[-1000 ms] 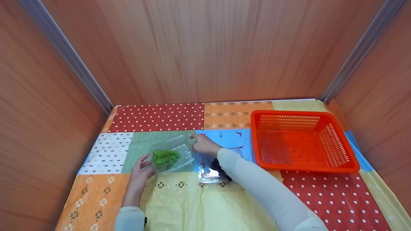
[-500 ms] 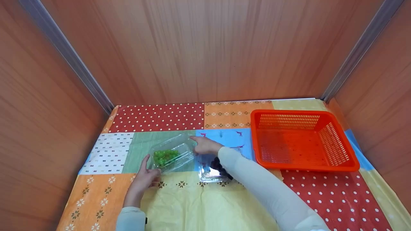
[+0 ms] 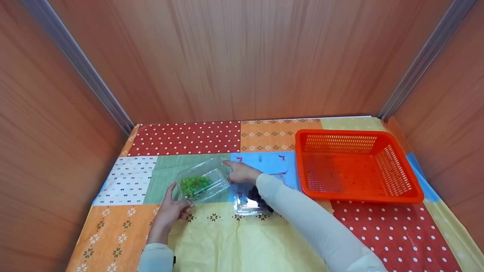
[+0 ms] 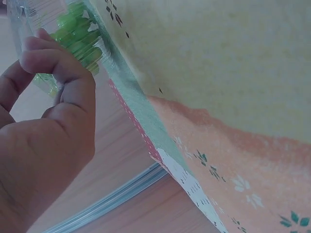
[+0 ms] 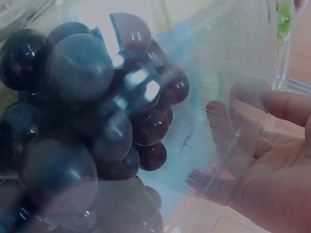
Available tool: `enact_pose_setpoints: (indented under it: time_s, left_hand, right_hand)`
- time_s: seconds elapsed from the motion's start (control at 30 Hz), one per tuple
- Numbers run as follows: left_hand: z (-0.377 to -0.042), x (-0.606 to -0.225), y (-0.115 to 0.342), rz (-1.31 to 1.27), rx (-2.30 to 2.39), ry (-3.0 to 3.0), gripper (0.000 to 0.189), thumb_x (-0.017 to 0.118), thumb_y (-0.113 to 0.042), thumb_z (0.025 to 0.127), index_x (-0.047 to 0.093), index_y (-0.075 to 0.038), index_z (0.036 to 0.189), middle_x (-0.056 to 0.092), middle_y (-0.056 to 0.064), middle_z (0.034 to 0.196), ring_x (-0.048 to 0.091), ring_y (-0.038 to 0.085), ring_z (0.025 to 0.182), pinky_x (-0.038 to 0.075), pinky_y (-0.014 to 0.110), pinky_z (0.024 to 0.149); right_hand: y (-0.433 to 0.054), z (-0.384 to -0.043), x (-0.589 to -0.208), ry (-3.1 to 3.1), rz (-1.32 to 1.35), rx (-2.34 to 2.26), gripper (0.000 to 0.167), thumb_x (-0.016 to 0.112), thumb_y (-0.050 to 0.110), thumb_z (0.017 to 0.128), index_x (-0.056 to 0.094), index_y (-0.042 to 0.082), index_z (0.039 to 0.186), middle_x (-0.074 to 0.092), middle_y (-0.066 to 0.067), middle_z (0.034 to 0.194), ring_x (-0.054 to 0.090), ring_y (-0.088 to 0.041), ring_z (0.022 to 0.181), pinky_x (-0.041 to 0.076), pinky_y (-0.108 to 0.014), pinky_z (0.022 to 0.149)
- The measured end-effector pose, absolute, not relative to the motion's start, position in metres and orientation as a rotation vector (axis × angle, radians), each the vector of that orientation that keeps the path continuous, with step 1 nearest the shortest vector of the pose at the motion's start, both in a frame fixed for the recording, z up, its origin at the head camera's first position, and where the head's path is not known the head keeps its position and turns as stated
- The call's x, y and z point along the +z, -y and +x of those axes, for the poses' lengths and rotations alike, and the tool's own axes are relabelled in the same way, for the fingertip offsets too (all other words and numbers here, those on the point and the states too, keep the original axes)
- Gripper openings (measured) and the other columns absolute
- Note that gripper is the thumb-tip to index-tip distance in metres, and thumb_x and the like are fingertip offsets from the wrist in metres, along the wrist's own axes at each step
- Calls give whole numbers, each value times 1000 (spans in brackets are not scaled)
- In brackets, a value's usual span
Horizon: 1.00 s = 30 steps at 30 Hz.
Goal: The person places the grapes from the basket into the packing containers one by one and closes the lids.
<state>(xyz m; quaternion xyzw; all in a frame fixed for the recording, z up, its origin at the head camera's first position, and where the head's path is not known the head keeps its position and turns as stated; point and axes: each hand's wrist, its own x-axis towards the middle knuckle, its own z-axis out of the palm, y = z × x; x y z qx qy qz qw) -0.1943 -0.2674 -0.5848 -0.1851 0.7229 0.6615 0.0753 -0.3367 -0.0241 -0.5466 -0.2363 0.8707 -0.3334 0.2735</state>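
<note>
A clear plastic clamshell box [image 3: 216,180] sits slanted on the green patch of cloth in the head view. Inside its left part lies a bunch of green grapes [image 3: 194,186]. My left hand [image 3: 171,211] grips the box's near left end, and its curled fingers [image 4: 46,53] show beside the green grapes in the left wrist view. At the other end my right hand [image 3: 242,172] holds the box's right edge. Beneath the right forearm stands a second clear box [image 3: 244,207] with dark grapes [image 5: 73,68], partly hidden by the sleeve in the head view.
An orange-red plastic basket [image 3: 359,166] with slotted sides stands to the right. A patchwork tablecloth [image 3: 211,241] covers the table. Wood-grain panels [image 3: 245,64] rise at the back and both sides.
My left hand has shifted slightly right along the near left end of the green grape box. The right hand has lowered slightly at its end. The dark grape box and basket stay put.
</note>
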Motion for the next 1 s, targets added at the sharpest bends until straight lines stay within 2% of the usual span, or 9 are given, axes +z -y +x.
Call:
enact_pose_setpoints:
  time_s: [0.1,0.13,0.3,0.53,0.63,0.8,0.87,1.0]
  left_hand:
    - [-194,-586,268,-562,1980,-2167,88,57,-3,96,3,-28,161,67,14,86,56,20,68,49,36,65]
    - [-194,-586,269,-567,1982,-2167,88,58,-2,96,4,-28,160,67,13,85,56,20,68,48,36,65]
    - [-193,-586,269,-565,1995,-2193,89,59,0,94,5,-25,161,65,11,79,56,19,66,48,35,62]
    - [-194,-590,268,-559,2030,-2198,89,59,2,94,5,-21,161,72,15,88,62,18,68,52,35,65]
    - [-194,-591,267,-561,2017,-2208,88,59,1,94,6,-21,161,72,15,89,62,19,69,52,36,67]
    - [-192,-591,267,-583,1996,-2212,87,60,-2,95,8,-24,161,72,16,92,64,21,73,53,38,72]
    - [-192,-590,267,-584,1993,-2208,87,60,-3,95,8,-25,161,72,16,94,64,22,74,53,39,74]
    - [-191,-589,267,-574,1985,-2219,87,60,-4,95,8,-26,161,72,16,96,65,24,76,53,40,75]
  right_hand:
    - [25,-337,-547,-2350,-642,-898,81,59,-1,87,29,21,158,36,-4,159,53,-20,99,42,-31,65]
    - [25,-337,-547,-2352,-646,-895,81,60,-1,86,29,21,158,36,-5,159,52,-20,97,42,-31,65]
    - [27,-339,-548,-2349,-645,-895,84,61,-2,84,29,21,158,36,-6,159,41,-18,68,40,-31,63]
    - [27,-341,-549,-2331,-614,-891,82,57,-5,85,29,20,158,44,-9,151,32,-11,50,38,-30,55]
    - [27,-342,-549,-2335,-606,-877,81,57,-5,87,29,21,158,41,-7,154,32,-12,53,37,-30,54]
    - [28,-341,-550,-2360,-624,-830,80,56,-5,88,27,21,159,36,-7,158,40,-17,66,40,-33,63]
    - [28,-341,-550,-2374,-640,-815,80,56,-5,88,28,19,158,37,-9,157,40,-18,66,40,-33,64]
    - [29,-342,-553,-2378,-631,-843,81,57,-8,87,30,21,158,37,-7,158,30,-16,56,36,-32,54]
